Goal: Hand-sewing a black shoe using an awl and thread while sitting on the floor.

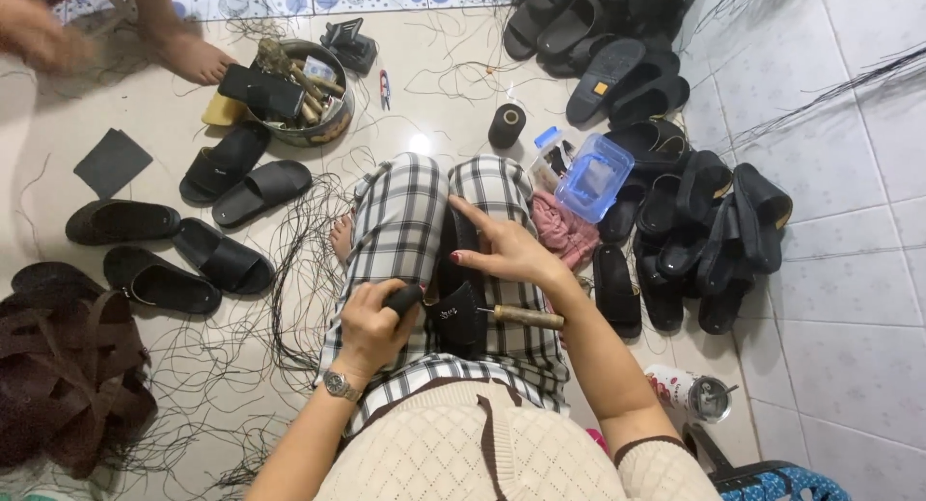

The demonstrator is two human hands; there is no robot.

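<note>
I am sewing a black sandal on my lap.

On the floor to the left I see four flat black sandals (183, 236) and loose black thread (289, 298). My left hand (371, 323) is closed tight around a dark tool handle (405, 298). The black sandal (458, 298) sits between my knees. My right hand (506, 250) is spread out and presses on it. To the right a big pile of sandals (694, 231) waits, so I think lots of work is left.

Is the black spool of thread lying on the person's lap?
No, the black spool of thread stands on the tiled floor beyond the knees, apart from the lap, where both hands work on a black sandal.
</note>
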